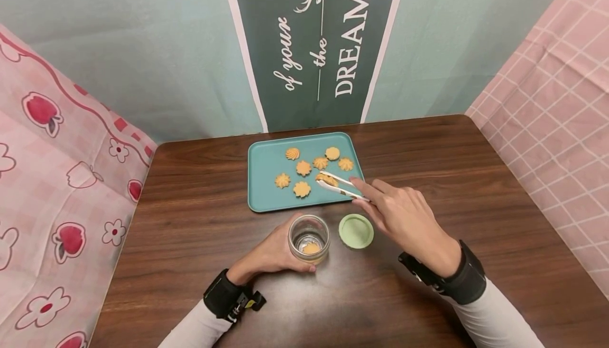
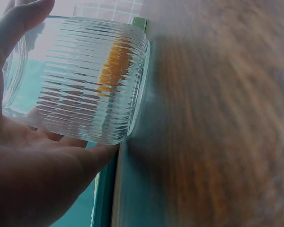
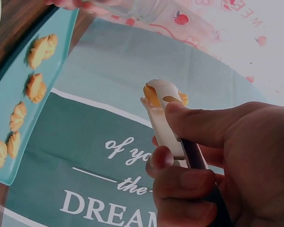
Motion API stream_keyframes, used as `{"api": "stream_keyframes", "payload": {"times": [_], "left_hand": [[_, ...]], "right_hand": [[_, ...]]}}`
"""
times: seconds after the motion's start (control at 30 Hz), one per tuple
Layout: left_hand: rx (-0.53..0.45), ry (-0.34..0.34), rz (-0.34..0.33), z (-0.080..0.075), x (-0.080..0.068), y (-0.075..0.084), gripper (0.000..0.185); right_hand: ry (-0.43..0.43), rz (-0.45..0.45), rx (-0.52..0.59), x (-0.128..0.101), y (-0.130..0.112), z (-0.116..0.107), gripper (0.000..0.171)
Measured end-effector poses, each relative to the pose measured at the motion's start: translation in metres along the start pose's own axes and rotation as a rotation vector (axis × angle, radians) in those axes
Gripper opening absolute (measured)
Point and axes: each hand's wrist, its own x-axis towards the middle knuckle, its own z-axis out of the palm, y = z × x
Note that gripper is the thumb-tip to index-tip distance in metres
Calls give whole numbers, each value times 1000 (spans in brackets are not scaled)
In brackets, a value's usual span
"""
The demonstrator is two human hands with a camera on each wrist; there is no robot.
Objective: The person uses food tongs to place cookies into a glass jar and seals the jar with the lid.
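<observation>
While the left hand (image 1: 271, 255) curls round the ribbed clear glass jar (image 1: 309, 238) near the tabletop's front edge, the right hand (image 1: 404, 216) pinches a pair of white plastic tongs (image 1: 340, 185) between thumb and fingers. The tong tips are closed on one golden piped cookie (image 1: 326, 179), held over the front right part of the flat teal tray (image 1: 266, 200). Six more cookies lie on the tray (none touches a rim), and bare teal shows along its left and front edges. One cookie (image 1: 311, 248) lies at the bottom of the jar, whose mouth stands open. A round pale green lid (image 1: 356, 230) lies just right of the jar, apart from it, under the right hand's fingers. Bare dark wood tabletop (image 1: 476, 179) stretches to the right edge and to the left of the tray.
</observation>
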Motion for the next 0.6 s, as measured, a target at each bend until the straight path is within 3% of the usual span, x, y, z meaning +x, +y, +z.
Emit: {"api": "stream_keyframes", "payload": {"times": [0.23,0.43,0.6], "left_hand": [[3,0,2,-1,0,-1,89],[6,2,8,-1,1,-2,88],[12,-4,8,-1,1,-1,91]], "right_hand": [[10,-29,9,-4,-9,-7,38],[17,-65,33,-6,-18,-14,59],[-9,-114,72,-8,-25,-19,57]]}}
